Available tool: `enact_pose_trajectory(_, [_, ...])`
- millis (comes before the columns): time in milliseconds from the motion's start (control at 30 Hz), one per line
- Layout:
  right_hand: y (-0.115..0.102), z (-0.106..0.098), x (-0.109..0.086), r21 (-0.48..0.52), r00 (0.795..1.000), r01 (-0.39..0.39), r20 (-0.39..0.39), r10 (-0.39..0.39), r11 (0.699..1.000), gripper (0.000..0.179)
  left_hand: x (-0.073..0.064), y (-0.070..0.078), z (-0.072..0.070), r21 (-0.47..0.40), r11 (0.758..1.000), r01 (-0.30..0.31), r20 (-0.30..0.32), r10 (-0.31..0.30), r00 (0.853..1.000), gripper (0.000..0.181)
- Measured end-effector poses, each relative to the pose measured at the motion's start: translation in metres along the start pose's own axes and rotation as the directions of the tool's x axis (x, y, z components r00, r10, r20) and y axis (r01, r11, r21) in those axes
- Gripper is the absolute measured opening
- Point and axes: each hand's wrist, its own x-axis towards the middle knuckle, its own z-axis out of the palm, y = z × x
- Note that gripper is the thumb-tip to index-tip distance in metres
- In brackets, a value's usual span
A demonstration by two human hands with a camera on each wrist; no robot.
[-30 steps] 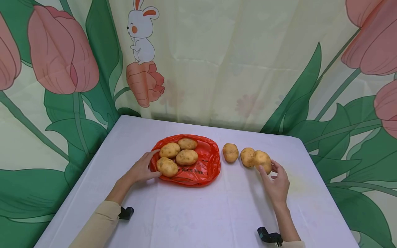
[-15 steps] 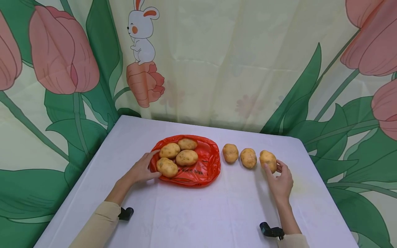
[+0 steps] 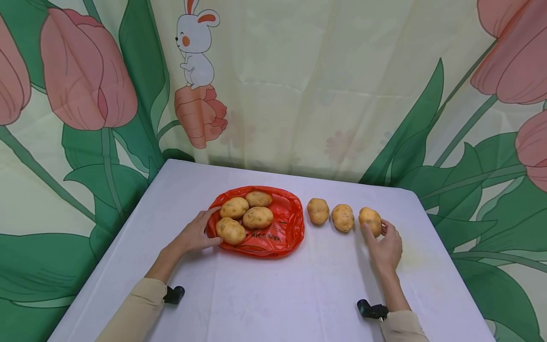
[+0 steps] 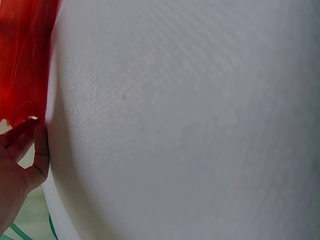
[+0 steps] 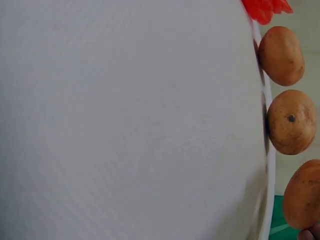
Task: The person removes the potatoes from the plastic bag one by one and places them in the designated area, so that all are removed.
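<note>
In the head view, my left hand (image 3: 197, 232) holds the left rim of a red plastic bag (image 3: 290, 232), thumb in front and fingers behind. The left wrist view shows those fingertips (image 4: 41, 137) at the bag's edge. Several potatoes (image 3: 258, 217) lie inside the bag, grouped on its left half. My right hand (image 3: 386, 244) grips a potato (image 3: 370, 221) between thumb and fingers at the right end of a row. From the right wrist, a narrow gap shows between this potato (image 5: 302, 195) and the tablecloth. Two more potatoes, the middle one (image 3: 343, 218) and the left one (image 3: 318, 211), stand beside it.
A white cloth (image 3: 273, 299) covers the table, whose back edge runs close behind the bag and potatoes. Behind it hangs a curtain (image 3: 282, 85) printed with tulips and a rabbit. A black wrist camera (image 3: 174, 294) sits on the left forearm, another (image 3: 372, 309) on the right.
My right hand has shifted a little to the right with its potato, which no longer overlaps the middle one and now stands apart. The left hand and bag have stayed put.
</note>
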Motion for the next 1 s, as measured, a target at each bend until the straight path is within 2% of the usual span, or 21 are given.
enact_pose_trajectory(733, [0.01,0.008,0.012,-0.18,0.995,-0.053,0.077,0.068,0.982,0.071,0.0,0.0,0.0,0.003,1.0,0.006,-0.004,-0.006,1.0,0.098])
enact_pose_trajectory(1000, [0.009,0.007,0.009,-0.176,0.997,-0.037,0.066,0.049,0.984,0.078,0.001,-0.001,0.001,0.005,1.0,0.005,0.0,-0.005,1.0,0.098])
